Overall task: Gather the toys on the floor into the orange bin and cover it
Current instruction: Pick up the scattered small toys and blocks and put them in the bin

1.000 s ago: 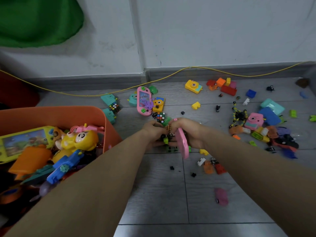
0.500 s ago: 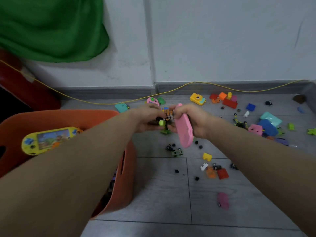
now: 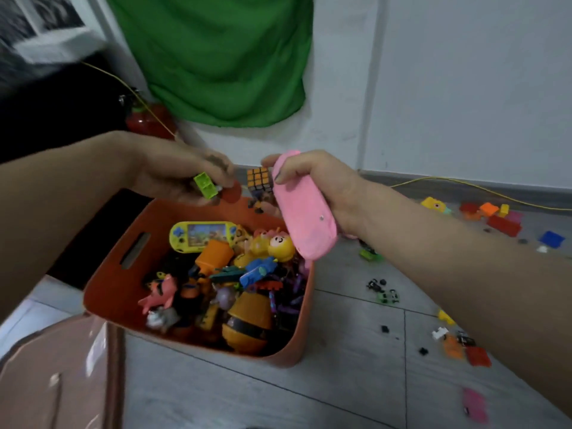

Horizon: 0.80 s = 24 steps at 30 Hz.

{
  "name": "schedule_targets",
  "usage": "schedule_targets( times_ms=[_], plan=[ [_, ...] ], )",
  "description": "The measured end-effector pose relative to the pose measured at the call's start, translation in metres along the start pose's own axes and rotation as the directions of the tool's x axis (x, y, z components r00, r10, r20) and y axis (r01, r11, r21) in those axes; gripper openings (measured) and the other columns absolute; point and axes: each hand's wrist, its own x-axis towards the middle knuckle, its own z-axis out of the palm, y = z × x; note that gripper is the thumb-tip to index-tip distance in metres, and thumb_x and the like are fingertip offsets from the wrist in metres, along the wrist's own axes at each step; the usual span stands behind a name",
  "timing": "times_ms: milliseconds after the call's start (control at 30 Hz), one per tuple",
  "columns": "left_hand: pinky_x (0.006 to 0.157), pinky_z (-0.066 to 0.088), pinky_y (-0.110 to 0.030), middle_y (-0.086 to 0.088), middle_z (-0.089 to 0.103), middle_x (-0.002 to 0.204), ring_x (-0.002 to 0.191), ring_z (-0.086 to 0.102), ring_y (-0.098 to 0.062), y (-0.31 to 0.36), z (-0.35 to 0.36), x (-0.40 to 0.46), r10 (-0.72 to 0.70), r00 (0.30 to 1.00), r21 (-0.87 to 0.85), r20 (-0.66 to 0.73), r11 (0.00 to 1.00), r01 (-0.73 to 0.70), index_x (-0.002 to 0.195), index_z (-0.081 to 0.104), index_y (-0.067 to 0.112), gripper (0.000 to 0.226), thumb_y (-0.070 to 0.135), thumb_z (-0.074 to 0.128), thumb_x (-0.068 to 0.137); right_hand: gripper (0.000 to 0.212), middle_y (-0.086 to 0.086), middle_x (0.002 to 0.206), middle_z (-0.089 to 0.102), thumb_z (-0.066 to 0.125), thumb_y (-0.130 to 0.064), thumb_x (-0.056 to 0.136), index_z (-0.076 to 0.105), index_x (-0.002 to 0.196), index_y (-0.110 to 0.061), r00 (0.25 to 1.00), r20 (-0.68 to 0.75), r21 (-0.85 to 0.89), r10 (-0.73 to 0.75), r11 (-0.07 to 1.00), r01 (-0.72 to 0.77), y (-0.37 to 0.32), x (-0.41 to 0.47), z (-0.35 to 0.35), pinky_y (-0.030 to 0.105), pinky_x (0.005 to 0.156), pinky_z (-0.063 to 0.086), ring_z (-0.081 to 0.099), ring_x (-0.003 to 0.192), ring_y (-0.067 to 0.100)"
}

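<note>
**toybox_op:** Quick check from my end. Both hands are up over the orange bin (image 3: pixel 108 292). My right hand (image 3: pixel 312 181) is wrapped tight around the pink handheld toy (image 3: pixel 305 224), and the little puzzle cube (image 3: pixel 260 178) is pinched up at the fingertip end of that same hand, I think. My left hand (image 3: pixel 182 171) is curled around a lime green brick (image 3: pixel 205 185) plus a small red piece (image 3: pixel 231 191), fingers loosely closed, not a hard clamp.

**grid_lurker:** Where's the bin relative to the grips?

**toybox_op:** Straight below both. The open mouth sits right under the left hand's load; the right hand hangs over the bin's right-hand rim. The pink toy's long axis runs down and away from my thumb, its lower end pointing into the bin near the yellow duck figure (image 3: pixel 280 246).

**grid_lurker:** So just let go?

**toybox_op:** For the left, I reckon yes, it's the better centred one. The right might want a nudge leftward first, or the pink toy could clip the rim and bounce out. Plenty of loose blocks (image 3: pixel 503 222) are on the floor off past my right forearm, and what may be the lid (image 3: pixel 55 376) sits below-left of the left arm, so covering is a way off.
</note>
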Motion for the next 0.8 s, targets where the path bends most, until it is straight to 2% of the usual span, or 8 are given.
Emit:
schedule_targets(
  times_ms=[67,133,233,333,433,600,700,800],
  plan=[
    [0.058,0.057,-0.025,-0.007,0.063,0.091,0.076,0.062,-0.014,-0.036,-0.016,-0.004,-0.127,0.99,0.203,-0.054,0.97,0.136,0.094,0.062,0.016,0.013,0.009,0.07,0.086,0.045,0.014,0.101,0.056,0.064,-0.009,0.073,0.061,0.116,-0.019,0.997,0.051,-0.228,0.057,0.973,-0.044,0.011,0.011,0.022,0.034,0.069,0.052,0.057,0.083,0.025],
    [0.068,0.06,-0.033,-0.013,0.069,0.101,0.086,0.069,-0.023,-0.072,-0.025,0.003,-0.183,0.968,0.335,-0.172,0.913,0.232,0.102,0.062,0.012,0.023,0.014,0.074,0.083,0.058,0.006,0.115,0.059,0.07,-0.02,0.079,0.051,0.132,-0.032,0.996,0.037,-0.582,0.079,0.812,-0.043,0.023,0.021,0.036,0.037,0.078,0.05,0.059,0.094,0.02],
    [0.074,0.058,-0.035,-0.006,0.066,0.109,0.098,0.068,-0.03,-0.094,-0.022,0.013,-0.214,0.942,0.705,-0.257,0.625,0.334,0.114,0.056,0.023,0.056,0.04,0.077,0.065,0.067,-0.007,0.135,0.05,0.069,-0.043,0.083,0.041,0.143,-0.04,1.0,0.015,-0.835,0.006,0.55,0.01,0.031,0.023,0.041,0.031,0.09,0.047,0.053,0.115,0.014],
    [0.083,0.053,-0.033,-0.006,0.063,0.115,0.099,0.062,-0.024,-0.075,-0.007,0.029,-0.193,0.958,0.893,-0.213,0.358,0.271,0.117,0.056,0.013,0.047,0.034,0.071,0.078,0.053,-0.008,0.117,0.061,0.066,-0.043,0.085,0.052,0.135,-0.035,0.996,-0.036,-0.859,-0.087,0.511,0.013,0.028,0.019,0.027,0.027,0.085,0.048,0.06,0.102,0.013],
    [0.074,0.051,-0.036,-0.005,0.061,0.096,0.085,0.058,-0.024,-0.032,0.02,0.042,-0.104,0.987,0.908,-0.124,0.389,0.155,0.086,0.058,0.02,0.016,0.031,0.07,0.082,0.032,-0.009,0.098,0.065,0.065,-0.04,0.086,0.065,0.116,-0.029,0.96,-0.176,-0.836,-0.218,0.548,-0.029,0.027,0.015,-0.004,0.029,0.087,0.05,0.063,0.096,0.014],
    [0.08,0.051,-0.032,-0.006,0.065,0.106,0.095,0.06,-0.027,0.032,0.097,0.073,0.351,0.935,0.936,0.05,0.311,-0.167,0.102,0.062,0.019,0.022,0.032,0.063,0.085,0.012,0.001,0.089,0.069,0.061,-0.028,0.085,0.069,0.091,-0.022,0.844,-0.433,-0.774,-0.317,0.611,-0.168,0.029,-0.012,-0.086,0.045,0.089,0.055,0.068,0.093,0.025],
    [0.077,0.048,-0.03,-0.007,0.067,0.101,0.095,0.06,-0.029,0.06,0.158,0.083,0.501,0.838,0.909,0.216,0.212,-0.36,0.097,0.061,0.019,0.017,0.03,0.063,0.084,0.011,0.013,0.093,0.071,0.062,-0.029,0.087,0.066,0.094,-0.021,0.807,-0.538,-0.755,-0.244,0.566,-0.332,0.04,-0.056,-0.14,0.049,0.08,0.059,0.069,0.09,0.033],
    [0.08,0.05,-0.034,-0.003,0.065,0.102,0.095,0.059,-0.027,0.077,0.223,0.091,0.488,0.79,0.859,0.372,0.143,-0.492,0.1,0.058,0.02,0.024,0.038,0.061,0.085,0.034,0.012,0.096,0.065,0.066,-0.032,0.088,0.058,0.118,-0.02,0.767,-0.642,-0.679,0.026,0.446,-0.583,0.064,-0.113,-0.188,0.037,0.07,0.06,0.066,0.084,0.027]
  ],
)
